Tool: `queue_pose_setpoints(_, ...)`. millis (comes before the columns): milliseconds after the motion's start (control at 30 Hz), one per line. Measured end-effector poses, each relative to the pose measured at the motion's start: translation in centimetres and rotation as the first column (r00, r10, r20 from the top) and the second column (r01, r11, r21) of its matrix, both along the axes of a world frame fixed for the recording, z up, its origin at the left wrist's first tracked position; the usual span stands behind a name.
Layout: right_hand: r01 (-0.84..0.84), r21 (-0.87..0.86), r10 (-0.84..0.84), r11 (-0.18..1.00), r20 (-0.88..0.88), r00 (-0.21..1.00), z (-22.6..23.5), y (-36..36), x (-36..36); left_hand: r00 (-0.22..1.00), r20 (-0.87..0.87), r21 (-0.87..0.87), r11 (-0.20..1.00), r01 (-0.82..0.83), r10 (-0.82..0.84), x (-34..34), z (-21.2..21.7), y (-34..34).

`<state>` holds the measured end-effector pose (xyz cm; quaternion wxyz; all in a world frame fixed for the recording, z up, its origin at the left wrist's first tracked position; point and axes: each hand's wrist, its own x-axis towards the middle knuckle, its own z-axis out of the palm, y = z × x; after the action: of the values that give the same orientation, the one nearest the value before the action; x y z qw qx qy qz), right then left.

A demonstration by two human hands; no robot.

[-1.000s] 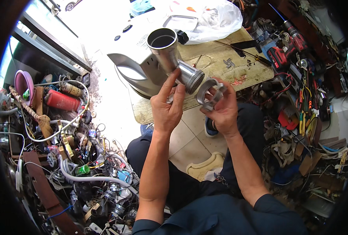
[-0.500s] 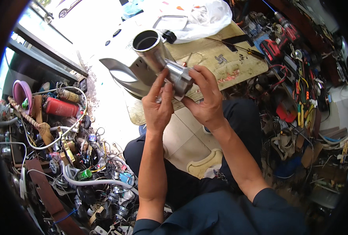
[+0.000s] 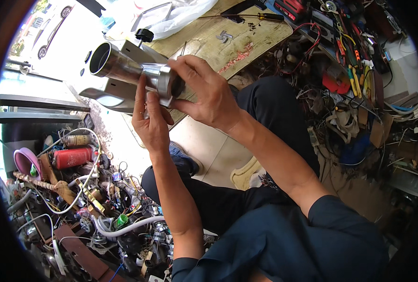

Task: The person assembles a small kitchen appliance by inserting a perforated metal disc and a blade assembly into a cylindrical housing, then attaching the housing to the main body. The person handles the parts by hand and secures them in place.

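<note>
A shiny metal meat grinder head (image 3: 124,66), with a wide round feed tube and a ring-shaped end (image 3: 161,81), is held up over the near edge of the table. My left hand (image 3: 151,127) grips it from below, with its fingers against the metal near the ring. Thumb and fingers of my right hand (image 3: 209,94) close around the dark open end at the ring. Behind lies the silver machine body (image 3: 110,96) with a black knob (image 3: 144,35); whether the head is joined to it I cannot tell. A four-armed grinder blade (image 3: 225,36) lies on the table.
Red meat scraps (image 3: 237,58) lie on the worn table (image 3: 270,33), along with a screwdriver (image 3: 270,17) and a white plastic bag (image 3: 190,19). Pliers and other tools (image 3: 357,77) crowd the right. Cables, a red cylinder (image 3: 72,157) and loose parts cover the floor at left.
The view has swung, so the table and hands sit further left and higher. The grinder head is tilted more to the left, and its ring end shows more. Both hands still hold it.
</note>
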<state>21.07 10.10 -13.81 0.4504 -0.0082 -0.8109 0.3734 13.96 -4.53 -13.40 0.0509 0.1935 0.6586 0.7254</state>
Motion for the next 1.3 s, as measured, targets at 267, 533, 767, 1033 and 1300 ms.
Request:
queue_pose_setpoints(267, -0.030, -0.613, 0.211, 0.789, 0.224, 0.952, 1.9, -1.4, -0.1, 0.999, 0.013, 0.040, 0.998, 0.052, -0.052, -0.8, -1.0, -0.9)
queue_pose_setpoints(533, -0.026, -0.796, 0.295, 0.605, 0.194, 0.936, 1.2, -1.8, -0.6, 0.999, -0.031, -0.068, 0.998, 0.002, -0.004, -0.4, 0.0, -0.4)
queue_pose_setpoints(767, 0.015, -0.800, 0.316, 0.599, 0.254, 0.914, 1.3, -2.5, -0.2, 0.999, 0.002, -0.032, 0.999, 0.036, -0.036, -0.4, 0.4, -0.9)
queue_pose_setpoints(1033, 0.054, -0.758, 0.296, 0.650, 0.318, 0.901, -2.4, -3.0, 1.3, 0.999, -0.017, -0.062, 0.998, 0.032, -0.033, -0.5, 0.3, -0.7)
queue_pose_setpoints(1300, -0.083, -0.638, 0.235, 0.766, 0.157, 0.959, -2.2, -2.2, 2.5, 1.000, -0.021, -0.095, 0.995, 0.010, -0.012, -0.7, 0.4, -0.9)
